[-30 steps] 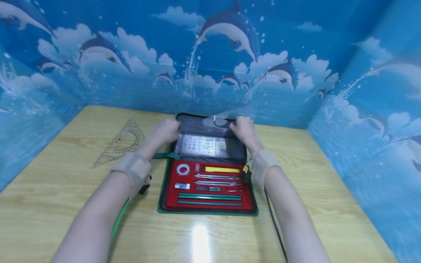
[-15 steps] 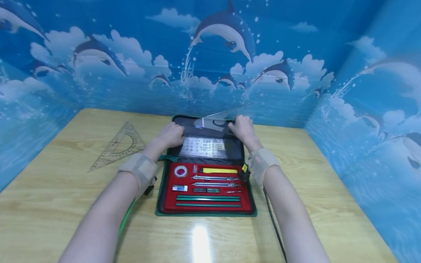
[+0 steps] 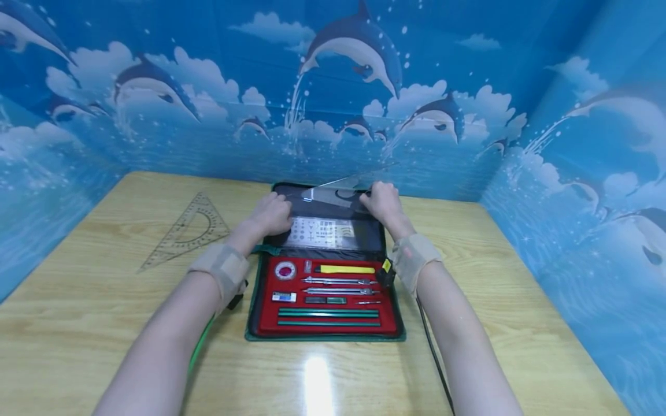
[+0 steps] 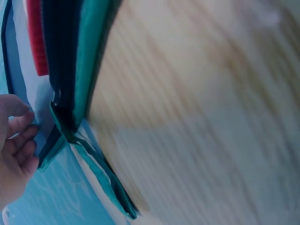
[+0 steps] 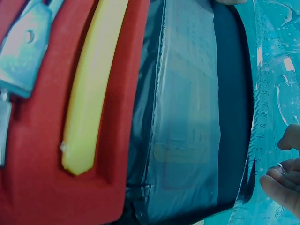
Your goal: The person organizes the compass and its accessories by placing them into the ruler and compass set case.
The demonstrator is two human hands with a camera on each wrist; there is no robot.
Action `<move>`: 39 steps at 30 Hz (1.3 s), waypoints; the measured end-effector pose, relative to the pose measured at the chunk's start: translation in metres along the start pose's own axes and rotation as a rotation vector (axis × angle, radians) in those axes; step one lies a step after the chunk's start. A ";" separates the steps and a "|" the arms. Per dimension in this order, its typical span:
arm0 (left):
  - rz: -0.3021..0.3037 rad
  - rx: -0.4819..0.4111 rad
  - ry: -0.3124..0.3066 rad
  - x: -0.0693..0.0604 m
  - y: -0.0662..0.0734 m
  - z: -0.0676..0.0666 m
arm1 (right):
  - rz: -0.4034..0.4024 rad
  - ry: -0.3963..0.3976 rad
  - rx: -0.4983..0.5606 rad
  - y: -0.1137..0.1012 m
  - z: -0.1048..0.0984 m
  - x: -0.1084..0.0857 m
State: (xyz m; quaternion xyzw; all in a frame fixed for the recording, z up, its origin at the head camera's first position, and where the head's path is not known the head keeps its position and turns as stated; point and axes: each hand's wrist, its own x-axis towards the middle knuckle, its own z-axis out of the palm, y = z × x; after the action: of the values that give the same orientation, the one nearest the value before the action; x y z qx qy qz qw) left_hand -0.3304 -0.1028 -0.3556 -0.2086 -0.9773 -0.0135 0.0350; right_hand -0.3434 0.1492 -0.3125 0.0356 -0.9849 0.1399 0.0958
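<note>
Dolphin-print walls [image 3: 322,104] around a wood-grain table [image 3: 494,323] show a booth-like workspace, the wider room unclear.

Right wrist view: clear graduated plate in hand beside open case

At the lower right edge, the right hand [image 5: 291,176] pinches a clear graduated plate [image 5: 265,93] between thumb and fingers. The plate's scale runs down the right side of the frame; a turquoise backdrop [image 5: 249,16] shows behind it. Part of another hand [image 5: 229,1] enters at the top edge, right of centre. Centre frame: a translucent pocket [image 5: 187,93], contents indistinct, with dark lining [image 5: 234,93] to its right. Left side: a red tray [image 5: 42,159] bearing a yellow tool [image 5: 91,93], slightly slanted, its upper end out of frame. Upper left: a silver metal instrument [image 5: 23,51], partly cropped.
</note>
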 end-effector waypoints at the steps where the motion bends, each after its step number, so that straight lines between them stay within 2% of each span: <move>1: -0.003 -0.011 0.033 0.000 0.000 0.000 | 0.002 0.005 0.003 0.000 0.000 0.000; 4: -0.040 -0.050 0.184 -0.002 -0.004 0.000 | 0.005 0.028 0.018 0.001 0.000 0.000; 6: -0.120 -0.127 0.268 -0.003 -0.007 -0.001 | -0.002 0.039 0.023 0.002 -0.001 0.000; 8: -0.219 -0.236 0.299 -0.003 -0.012 -0.002 | -0.009 0.044 0.024 0.003 -0.001 0.000; 12: -0.404 -0.518 0.204 -0.001 -0.022 -0.002 | -0.012 0.033 0.029 0.002 -0.003 -0.001; 14: -0.463 -0.644 0.156 -0.001 -0.025 -0.002 | -0.012 0.026 0.034 0.001 -0.004 -0.001; 16: -0.501 -0.731 0.139 -0.001 -0.027 -0.002 | -0.011 0.017 0.046 -0.001 -0.004 -0.002; 19: -0.519 -0.791 0.149 -0.001 -0.027 -0.003 | -0.005 0.016 0.066 -0.004 -0.004 -0.003; 26: -0.485 -0.784 0.180 -0.002 -0.023 -0.009 | -0.014 0.028 0.121 -0.015 -0.005 -0.004; 32: -0.502 -0.877 0.212 -0.008 -0.022 -0.016 | -0.006 0.022 0.151 -0.026 -0.005 -0.004; 39: -0.516 -0.884 0.211 -0.013 -0.021 -0.019 | 0.014 0.054 0.183 -0.030 -0.003 -0.004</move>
State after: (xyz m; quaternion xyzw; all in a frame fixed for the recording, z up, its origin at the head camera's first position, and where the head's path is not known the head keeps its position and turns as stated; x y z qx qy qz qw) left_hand -0.3258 -0.1279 -0.3379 0.0467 -0.8889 -0.4541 0.0373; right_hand -0.3364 0.1211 -0.3027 0.0335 -0.9653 0.2310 0.1176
